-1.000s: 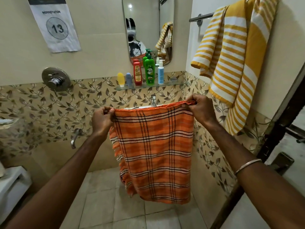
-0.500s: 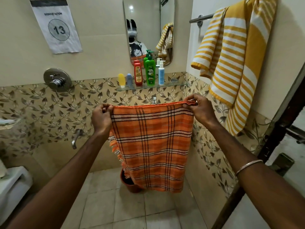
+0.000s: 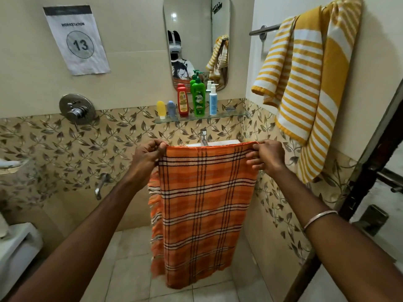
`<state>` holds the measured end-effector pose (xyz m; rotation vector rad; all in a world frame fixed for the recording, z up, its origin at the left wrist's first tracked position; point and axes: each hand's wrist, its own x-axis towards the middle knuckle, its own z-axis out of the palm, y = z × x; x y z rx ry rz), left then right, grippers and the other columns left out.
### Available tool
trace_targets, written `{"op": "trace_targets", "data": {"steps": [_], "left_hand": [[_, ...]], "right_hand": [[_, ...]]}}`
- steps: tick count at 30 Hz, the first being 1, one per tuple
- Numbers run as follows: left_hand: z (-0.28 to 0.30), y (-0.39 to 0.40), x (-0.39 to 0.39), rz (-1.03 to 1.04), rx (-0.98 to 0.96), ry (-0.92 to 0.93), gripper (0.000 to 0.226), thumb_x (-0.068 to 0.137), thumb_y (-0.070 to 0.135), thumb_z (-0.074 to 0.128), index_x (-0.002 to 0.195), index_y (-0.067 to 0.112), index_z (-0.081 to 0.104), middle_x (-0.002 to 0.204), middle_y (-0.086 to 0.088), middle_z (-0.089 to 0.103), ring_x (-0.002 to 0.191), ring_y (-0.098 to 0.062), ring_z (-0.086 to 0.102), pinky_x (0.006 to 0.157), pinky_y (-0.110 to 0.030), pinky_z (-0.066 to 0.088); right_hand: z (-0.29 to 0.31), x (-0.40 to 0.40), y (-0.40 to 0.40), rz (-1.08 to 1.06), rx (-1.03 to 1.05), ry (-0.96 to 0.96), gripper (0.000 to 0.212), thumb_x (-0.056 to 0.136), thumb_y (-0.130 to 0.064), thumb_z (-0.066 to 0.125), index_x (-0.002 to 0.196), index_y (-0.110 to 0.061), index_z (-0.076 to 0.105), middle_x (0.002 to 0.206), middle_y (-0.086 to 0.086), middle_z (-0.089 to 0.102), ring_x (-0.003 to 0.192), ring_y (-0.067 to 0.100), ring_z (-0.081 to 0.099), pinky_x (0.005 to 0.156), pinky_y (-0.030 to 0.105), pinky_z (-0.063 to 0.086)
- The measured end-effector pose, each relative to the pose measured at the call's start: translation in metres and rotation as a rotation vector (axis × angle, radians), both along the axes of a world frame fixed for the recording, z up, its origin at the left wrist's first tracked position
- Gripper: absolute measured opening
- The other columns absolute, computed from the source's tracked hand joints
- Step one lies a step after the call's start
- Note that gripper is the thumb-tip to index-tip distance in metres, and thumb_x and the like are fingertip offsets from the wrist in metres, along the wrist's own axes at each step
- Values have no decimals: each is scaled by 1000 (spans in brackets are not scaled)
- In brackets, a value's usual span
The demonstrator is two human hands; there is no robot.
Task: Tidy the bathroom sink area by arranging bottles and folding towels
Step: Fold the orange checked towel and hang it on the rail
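An orange plaid towel (image 3: 202,205) hangs doubled in front of me, hiding most of the sink. My left hand (image 3: 148,159) pinches its top left corner and my right hand (image 3: 267,155) pinches its top right corner, so the top edge is stretched level. On the glass shelf (image 3: 231,115) above stand a yellow bottle (image 3: 161,109), a blue-grey bottle (image 3: 171,108), a red bottle (image 3: 182,100), a green pump bottle (image 3: 198,98) and a white-blue pump bottle (image 3: 213,99) in a row. A yellow striped towel (image 3: 305,88) hangs over the rail (image 3: 263,31) on the right wall.
The sink tap (image 3: 203,137) shows just above the towel's edge. A mirror (image 3: 196,35) hangs over the shelf. On the left wall are a shower valve (image 3: 76,109) and a spout (image 3: 101,185). A white toilet (image 3: 15,249) is at lower left, a dark door frame (image 3: 370,171) at right.
The towel has been lowered slightly and hangs a bit narrower, and both hands have shifted their pinch on the top corners. The camera view has tilted a little.
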<state>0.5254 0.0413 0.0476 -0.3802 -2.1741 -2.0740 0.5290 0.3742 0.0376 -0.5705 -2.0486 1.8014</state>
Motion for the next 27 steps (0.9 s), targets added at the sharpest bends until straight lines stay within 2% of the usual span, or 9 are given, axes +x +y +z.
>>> {"op": "trace_targets", "data": {"steps": [5, 8, 12, 14, 16, 19, 21, 24, 27], "left_hand": [[-11, 8, 10, -328, 56, -104, 17, 93, 23, 53, 96, 8, 61, 89, -10, 60, 79, -20, 58, 70, -34, 51], [-12, 16, 12, -343, 57, -106, 17, 92, 23, 54, 97, 8, 61, 86, -9, 61, 76, -19, 59, 68, -31, 52], [-9, 25, 17, -362, 48, -93, 16, 90, 23, 55, 94, 10, 62, 81, -5, 63, 71, -14, 58, 64, -27, 51], [-8, 28, 19, -384, 34, -82, 16, 91, 24, 55, 94, 10, 62, 82, -3, 66, 71, -12, 59, 64, -26, 49], [-9, 30, 20, -413, 38, -76, 16, 91, 22, 56, 95, 9, 64, 91, -6, 70, 77, -13, 62, 68, -26, 50], [-10, 32, 23, -482, 75, -82, 13, 92, 18, 55, 95, 10, 66, 98, -14, 69, 85, -18, 65, 72, -27, 53], [-8, 32, 24, -519, 68, -92, 13, 92, 17, 55, 96, 8, 63, 96, -14, 70, 84, -17, 66, 70, -25, 54], [-6, 32, 24, -553, 20, -94, 12, 93, 18, 55, 96, 9, 63, 96, -14, 70, 82, -16, 66, 68, -24, 53], [-6, 31, 24, -568, -2, -97, 14, 93, 17, 54, 97, 6, 63, 95, -13, 70, 81, -15, 67, 68, -23, 54]], "right_hand": [[-2, -2, -10, -10, -232, 0, 29, 103, -12, 34, 111, 0, 59, 86, 20, 75, 70, 33, 75, 50, 43, 61], [-5, -5, -21, -26, -141, 14, 26, 101, -28, 48, 110, -7, 60, 101, 13, 71, 85, 27, 72, 59, 47, 62], [-2, 1, -38, -29, 134, -15, 60, 81, -56, 74, 113, -14, 45, 88, -2, 57, 73, 15, 61, 61, 37, 60], [-1, 3, -42, -44, 241, -30, 69, 75, -57, 78, 114, -16, 39, 83, -6, 50, 67, 10, 54, 54, 27, 50], [-1, 0, -42, -61, 270, -32, 75, 71, -58, 81, 115, -14, 38, 87, -4, 50, 66, 8, 50, 51, 23, 39], [-4, -4, -40, -58, 270, -36, 79, 65, -52, 88, 111, -18, 34, 99, 1, 53, 71, 8, 50, 53, 24, 38], [-8, -6, -40, -27, 267, -62, 77, 66, -38, 90, 112, -18, 32, 105, 5, 55, 74, 12, 54, 55, 25, 43], [-11, -6, -42, 29, 253, -89, 67, 72, -13, 80, 120, -14, 33, 110, 12, 58, 75, 16, 56, 55, 27, 44], [-11, -5, -43, 48, 225, -88, 64, 75, -3, 73, 126, -12, 34, 103, 8, 56, 74, 15, 55, 55, 27, 46]]}}
